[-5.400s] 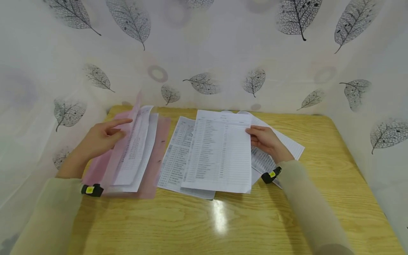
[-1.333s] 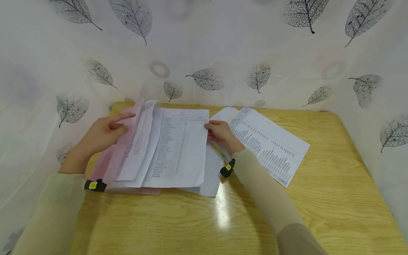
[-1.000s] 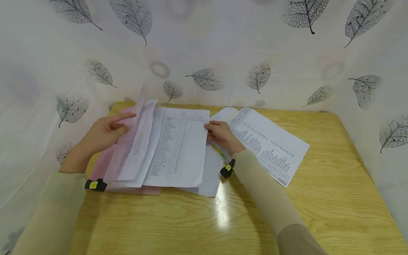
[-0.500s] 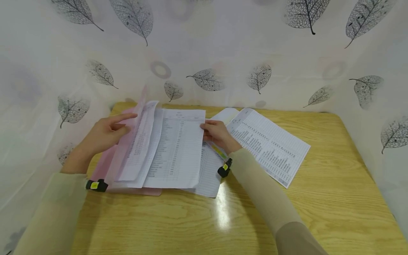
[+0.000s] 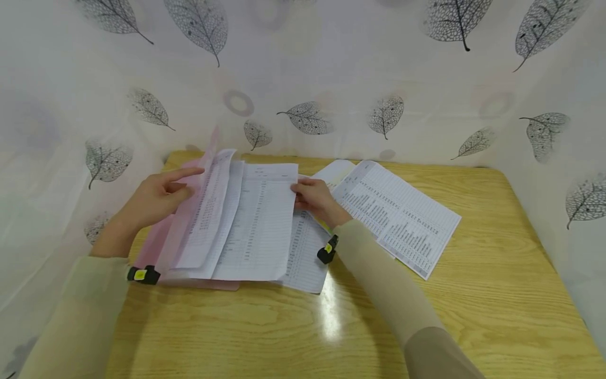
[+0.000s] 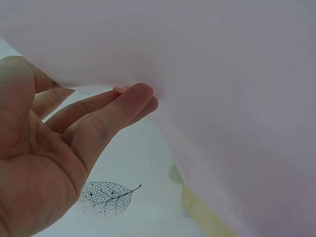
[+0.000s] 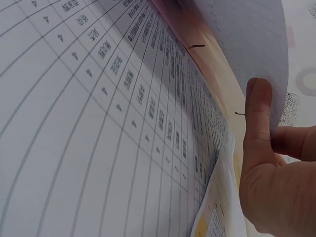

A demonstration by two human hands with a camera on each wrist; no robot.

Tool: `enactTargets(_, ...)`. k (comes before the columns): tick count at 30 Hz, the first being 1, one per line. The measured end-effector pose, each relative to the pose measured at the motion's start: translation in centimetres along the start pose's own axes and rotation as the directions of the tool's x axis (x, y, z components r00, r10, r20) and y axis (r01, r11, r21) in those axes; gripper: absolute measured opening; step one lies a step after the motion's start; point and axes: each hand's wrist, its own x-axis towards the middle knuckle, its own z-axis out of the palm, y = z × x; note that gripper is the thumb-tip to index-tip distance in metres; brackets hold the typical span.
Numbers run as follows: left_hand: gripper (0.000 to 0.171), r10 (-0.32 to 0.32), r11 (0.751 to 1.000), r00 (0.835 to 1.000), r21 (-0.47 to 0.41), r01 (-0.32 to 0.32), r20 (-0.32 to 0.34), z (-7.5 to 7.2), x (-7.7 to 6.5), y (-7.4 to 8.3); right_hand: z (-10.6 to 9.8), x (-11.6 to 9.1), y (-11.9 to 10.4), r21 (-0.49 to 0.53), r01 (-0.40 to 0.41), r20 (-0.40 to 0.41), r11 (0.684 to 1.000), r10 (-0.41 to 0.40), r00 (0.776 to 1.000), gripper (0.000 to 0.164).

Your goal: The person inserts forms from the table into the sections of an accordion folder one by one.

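Observation:
My left hand (image 5: 151, 202) holds up the raised cover of a pink folder (image 5: 182, 226). In the left wrist view, thumb and fingers pinch the edge of that translucent cover (image 6: 222, 108). Printed sheets (image 5: 203, 231) stand partly lifted just inside it. My right hand (image 5: 319, 197) pinches the upper right edge of a printed sheet (image 5: 260, 226), whose left side runs behind those lifted pages. From the right wrist view, this sheet (image 7: 252, 39) curves up between thumb and fingers, and a dark metal prong (image 7: 197, 46) shows on the folder.
Beneath the held sheet lies another printed page (image 5: 305, 258) on the wooden table (image 5: 284, 337). To the right, overlapping printed papers (image 5: 402, 218) lie at an angle. A white curtain with leaf prints (image 5: 331, 63) hangs along the back and sides.
Since the earliest frame, my right hand has carried the sheet left, over the folder. Within the last second it shifts slightly farther left. The left hand keeps the cover raised.

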Motion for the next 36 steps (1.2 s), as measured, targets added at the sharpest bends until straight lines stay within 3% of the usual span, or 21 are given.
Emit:
enactTargets(20, 0.047, 0.006, 1.000, 1.000, -0.016, -0.006, -0.004, -0.01, -0.06, 0.03, 1.06, 0.11, 0.04, 0.006, 0.018, -0.011, 1.000, -0.018, 1.000, 0.037)
enactTargets(31, 0.047, 0.008, 1.000, 1.000, -0.015, -0.008, -0.004, -0.16, 0.01, 0.18, 0.64, 0.45, 0.17, 0.068, 0.004, -0.032, 0.998, -0.002, 0.999, 0.038)
enactTargets(36, 0.048, -0.012, 1.000, 1.000, -0.008, 0.012, 0.003, -0.12, -0.03, 0.13, 0.88, 0.22, 0.17, 0.035, -0.002, -0.023, 0.999, 0.003, 1.000, 0.043)
